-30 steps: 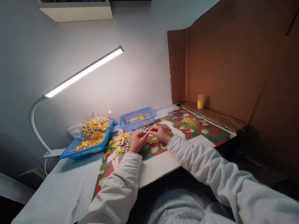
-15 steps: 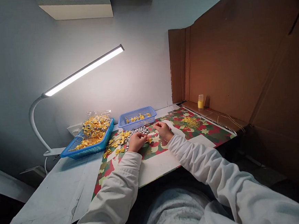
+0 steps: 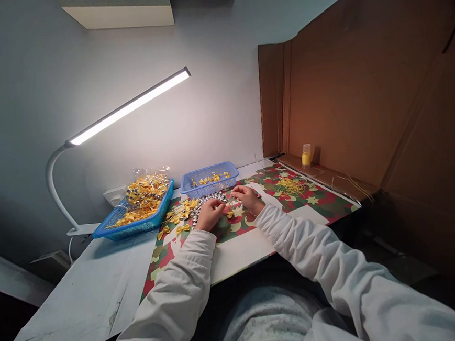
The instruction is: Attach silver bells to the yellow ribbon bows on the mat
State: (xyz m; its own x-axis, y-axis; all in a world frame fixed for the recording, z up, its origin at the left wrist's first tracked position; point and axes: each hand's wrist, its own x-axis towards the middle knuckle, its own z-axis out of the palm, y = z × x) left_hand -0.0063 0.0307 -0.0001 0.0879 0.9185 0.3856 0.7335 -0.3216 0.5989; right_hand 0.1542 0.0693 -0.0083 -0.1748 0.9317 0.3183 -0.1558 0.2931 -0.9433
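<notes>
Over the patterned mat, my left hand (image 3: 210, 214) is closed in a pinch, thumb against fingers. My right hand (image 3: 247, 199) faces it a short way to the right, also pinching. A thin cord (image 3: 231, 206), hard to make out, runs between the fingertips. Just below it is a small yellow bow (image 3: 230, 214); whether it hangs from the cord or rests on the mat I cannot tell. Silver beads (image 3: 213, 197) lie heaped behind and beside my left hand. Left of them are more yellow ribbon bows (image 3: 182, 228), some with thin stems.
A blue basket (image 3: 164, 217) at the left holds piled yellow bows and a clear bag. A smaller blue basket (image 3: 209, 188) with several bows stands behind my hands. Yellow cords (image 3: 290, 185) lie to the right, near a small bottle (image 3: 306, 155). A lamp (image 3: 130, 107) and cardboard wall (image 3: 339, 93) flank the table.
My fingertips have shifted slightly, and the yellow bow between my hands now shows more fully, with a loop of cord above it. The view has moved a little.
</notes>
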